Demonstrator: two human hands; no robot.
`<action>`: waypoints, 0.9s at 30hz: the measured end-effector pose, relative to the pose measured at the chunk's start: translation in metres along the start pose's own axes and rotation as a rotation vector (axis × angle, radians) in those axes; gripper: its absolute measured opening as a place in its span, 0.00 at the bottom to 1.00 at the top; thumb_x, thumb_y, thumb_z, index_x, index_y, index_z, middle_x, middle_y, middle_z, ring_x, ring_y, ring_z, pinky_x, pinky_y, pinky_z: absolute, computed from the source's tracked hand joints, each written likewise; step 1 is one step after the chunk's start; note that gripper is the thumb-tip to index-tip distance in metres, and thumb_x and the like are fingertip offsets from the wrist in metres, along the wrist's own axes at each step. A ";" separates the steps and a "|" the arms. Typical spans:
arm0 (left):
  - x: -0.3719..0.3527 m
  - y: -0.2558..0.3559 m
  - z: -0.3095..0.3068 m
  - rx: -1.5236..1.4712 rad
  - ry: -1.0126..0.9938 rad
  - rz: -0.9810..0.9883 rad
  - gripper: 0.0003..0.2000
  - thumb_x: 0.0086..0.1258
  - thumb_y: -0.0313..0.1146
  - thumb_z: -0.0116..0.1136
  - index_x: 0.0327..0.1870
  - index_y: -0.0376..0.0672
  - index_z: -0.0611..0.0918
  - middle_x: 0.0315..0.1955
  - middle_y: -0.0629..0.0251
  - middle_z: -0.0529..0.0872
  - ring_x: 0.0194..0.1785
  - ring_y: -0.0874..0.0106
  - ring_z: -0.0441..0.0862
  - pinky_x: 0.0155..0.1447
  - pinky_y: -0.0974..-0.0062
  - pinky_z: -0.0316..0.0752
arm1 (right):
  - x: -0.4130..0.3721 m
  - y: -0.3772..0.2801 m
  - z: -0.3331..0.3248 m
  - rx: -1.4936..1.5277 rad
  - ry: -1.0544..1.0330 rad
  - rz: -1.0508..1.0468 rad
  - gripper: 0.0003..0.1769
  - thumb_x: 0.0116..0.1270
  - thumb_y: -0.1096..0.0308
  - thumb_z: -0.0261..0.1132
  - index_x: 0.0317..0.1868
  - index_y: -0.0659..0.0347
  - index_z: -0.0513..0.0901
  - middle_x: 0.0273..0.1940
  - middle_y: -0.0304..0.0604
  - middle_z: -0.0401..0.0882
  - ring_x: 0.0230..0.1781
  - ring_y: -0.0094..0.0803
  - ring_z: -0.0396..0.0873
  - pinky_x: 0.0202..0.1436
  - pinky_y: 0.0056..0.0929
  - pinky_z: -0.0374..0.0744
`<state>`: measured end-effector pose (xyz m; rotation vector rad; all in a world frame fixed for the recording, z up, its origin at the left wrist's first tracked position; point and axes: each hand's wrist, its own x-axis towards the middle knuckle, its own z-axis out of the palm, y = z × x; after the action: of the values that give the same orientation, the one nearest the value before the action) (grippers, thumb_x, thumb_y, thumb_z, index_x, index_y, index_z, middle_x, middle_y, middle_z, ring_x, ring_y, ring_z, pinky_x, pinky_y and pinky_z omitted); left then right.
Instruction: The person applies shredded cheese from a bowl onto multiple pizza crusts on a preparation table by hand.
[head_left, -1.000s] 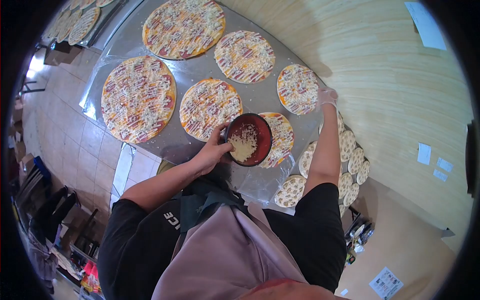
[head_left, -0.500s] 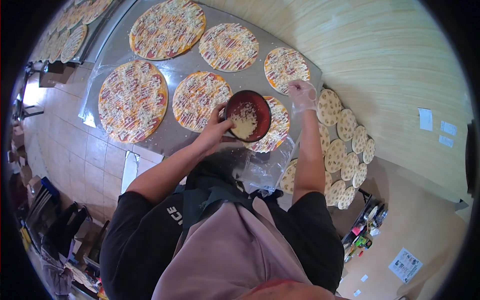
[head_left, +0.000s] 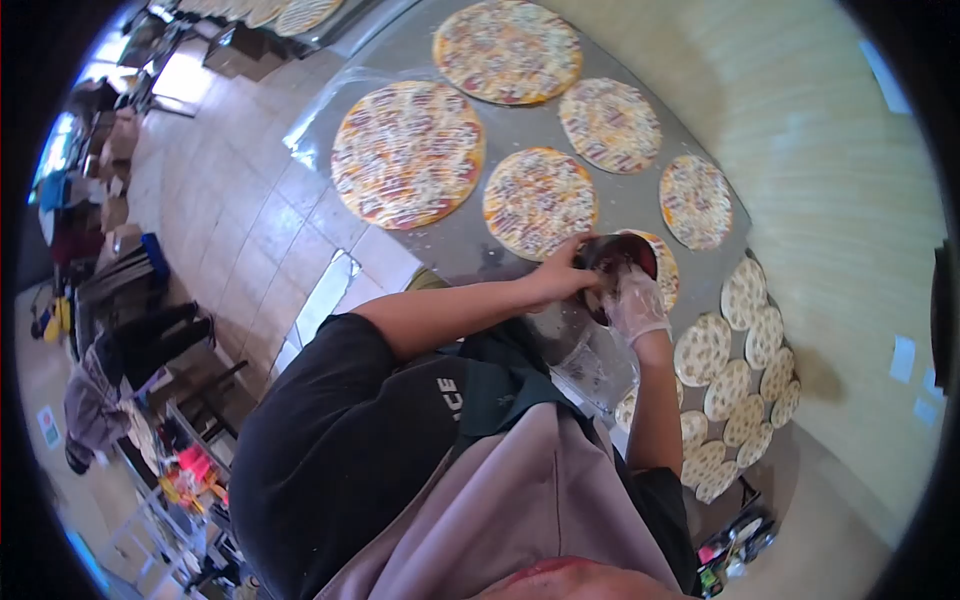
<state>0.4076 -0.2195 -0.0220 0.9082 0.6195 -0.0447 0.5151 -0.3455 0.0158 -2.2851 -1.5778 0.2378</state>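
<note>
1. We hold a dark round bowl with a reddish inside point(head_left: 645, 256) in the bare left hand point(head_left: 560, 279), fingers gripping its side; it is tilted over the near part of the grey metal bench point(head_left: 628, 198).
2. Our right hand point(head_left: 638, 305), in a clear plastic glove, reaches into the bowl. Its fingertips are hidden, so we cannot tell whether they are closed on anything.
3. We judge the step in hand to be gathering topping from the bowl; the contents are mostly covered by the right hand.
4. Next, we think, the move calls for a steady bowl and a loose pinch lifted clear of its rim, then scattered evenly.
5. Just beyond the right hand, partly behind the bowl, is a small round pizza with pale shreds point(head_left: 663, 264). Another round pizza with orange edges point(head_left: 540, 203) lies just beyond the left hand.
6. Pale round dough bases with brown spots point(head_left: 702, 350) lie to the right of our right hand.
7. On our black cloth shirt point(head_left: 330, 440), nearer us than the left hand, white capitals end in "CE". White paper slips point(head_left: 902, 358) on the wall, well right of the right hand, are unreadable; we can make out no brand.
</note>
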 end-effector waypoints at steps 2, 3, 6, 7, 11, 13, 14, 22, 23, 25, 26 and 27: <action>-0.008 0.009 0.002 0.050 0.013 0.005 0.35 0.53 0.24 0.57 0.66 0.49 0.61 0.43 0.59 0.76 0.40 0.70 0.75 0.40 0.75 0.74 | -0.005 -0.003 0.004 -0.041 -0.365 0.114 0.13 0.50 0.69 0.64 0.36 0.68 0.79 0.37 0.57 0.79 0.40 0.54 0.77 0.45 0.44 0.75; -0.008 0.007 0.000 0.044 0.026 0.014 0.35 0.53 0.24 0.57 0.66 0.49 0.61 0.43 0.59 0.76 0.40 0.70 0.75 0.40 0.75 0.74 | -0.006 0.000 0.010 -0.042 -0.368 0.097 0.13 0.50 0.69 0.64 0.36 0.68 0.79 0.37 0.57 0.79 0.40 0.54 0.77 0.45 0.44 0.75; -0.015 -0.006 -0.009 0.000 -0.008 0.063 0.34 0.53 0.24 0.56 0.65 0.50 0.63 0.43 0.61 0.76 0.42 0.73 0.75 0.42 0.76 0.73 | -0.015 -0.007 0.027 0.237 -0.174 0.119 0.14 0.47 0.70 0.63 0.35 0.68 0.80 0.33 0.57 0.79 0.38 0.53 0.77 0.43 0.43 0.75; -0.017 -0.008 -0.013 -0.011 -0.025 0.056 0.34 0.53 0.24 0.56 0.65 0.50 0.63 0.43 0.61 0.76 0.42 0.73 0.75 0.42 0.76 0.73 | -0.015 -0.017 0.029 0.224 -0.180 0.135 0.14 0.47 0.70 0.63 0.35 0.68 0.80 0.33 0.57 0.79 0.38 0.53 0.77 0.43 0.43 0.75; -0.028 0.003 -0.041 -0.068 -0.137 0.007 0.34 0.54 0.24 0.55 0.66 0.50 0.62 0.44 0.61 0.75 0.44 0.73 0.75 0.44 0.76 0.73 | -0.006 -0.044 0.031 0.305 -0.110 0.295 0.17 0.45 0.72 0.63 0.39 0.66 0.81 0.35 0.56 0.80 0.35 0.47 0.80 0.41 0.37 0.76; -0.038 0.024 -0.056 -0.068 -0.084 -0.131 0.33 0.56 0.25 0.55 0.66 0.51 0.62 0.43 0.60 0.75 0.44 0.71 0.75 0.42 0.75 0.75 | 0.011 -0.060 0.022 0.354 -0.194 0.406 0.19 0.48 0.72 0.64 0.44 0.64 0.80 0.32 0.54 0.81 0.32 0.44 0.80 0.40 0.34 0.77; -0.035 0.017 -0.065 -0.121 -0.075 -0.067 0.32 0.57 0.25 0.55 0.66 0.52 0.62 0.42 0.59 0.74 0.43 0.70 0.76 0.39 0.73 0.76 | 0.017 -0.067 0.023 0.424 -0.150 0.443 0.15 0.54 0.75 0.63 0.44 0.67 0.81 0.27 0.48 0.81 0.26 0.33 0.79 0.35 0.26 0.77; -0.088 0.050 -0.170 -0.178 0.045 -0.076 0.35 0.58 0.27 0.54 0.68 0.52 0.54 0.45 0.57 0.75 0.43 0.65 0.80 0.38 0.59 0.83 | 0.097 -0.063 0.030 0.968 0.175 0.763 0.11 0.56 0.76 0.65 0.40 0.69 0.82 0.29 0.41 0.82 0.27 0.24 0.78 0.34 0.21 0.76; -0.095 0.052 -0.184 -0.173 0.077 -0.070 0.35 0.58 0.27 0.54 0.68 0.52 0.54 0.45 0.58 0.74 0.43 0.65 0.80 0.39 0.59 0.83 | 0.100 -0.042 0.046 0.730 0.090 0.708 0.10 0.53 0.74 0.66 0.38 0.66 0.84 0.29 0.41 0.82 0.28 0.25 0.78 0.34 0.22 0.76; -0.109 0.055 -0.212 -0.220 0.106 -0.058 0.34 0.59 0.27 0.53 0.68 0.52 0.54 0.45 0.58 0.74 0.43 0.64 0.79 0.39 0.59 0.83 | 0.110 -0.021 0.072 0.491 0.003 0.648 0.10 0.51 0.73 0.68 0.36 0.63 0.85 0.30 0.41 0.83 0.29 0.25 0.78 0.35 0.23 0.76; -0.118 0.060 -0.222 -0.241 0.129 -0.064 0.34 0.59 0.27 0.53 0.68 0.51 0.55 0.46 0.58 0.73 0.47 0.65 0.77 0.41 0.57 0.83 | 0.119 -0.017 0.082 0.442 0.019 0.651 0.10 0.49 0.71 0.68 0.35 0.61 0.86 0.30 0.41 0.84 0.29 0.25 0.79 0.36 0.24 0.76; -0.124 0.064 -0.232 -0.243 0.132 -0.060 0.34 0.59 0.27 0.53 0.68 0.51 0.55 0.46 0.58 0.73 0.47 0.65 0.77 0.41 0.57 0.83 | 0.128 -0.009 0.095 0.395 0.035 0.652 0.10 0.48 0.69 0.69 0.33 0.58 0.87 0.30 0.41 0.84 0.29 0.26 0.79 0.36 0.25 0.76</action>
<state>0.2113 -0.0331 -0.0167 0.6610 0.7573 0.0358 0.5220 -0.2053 -0.0609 -2.3702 -0.6401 0.6038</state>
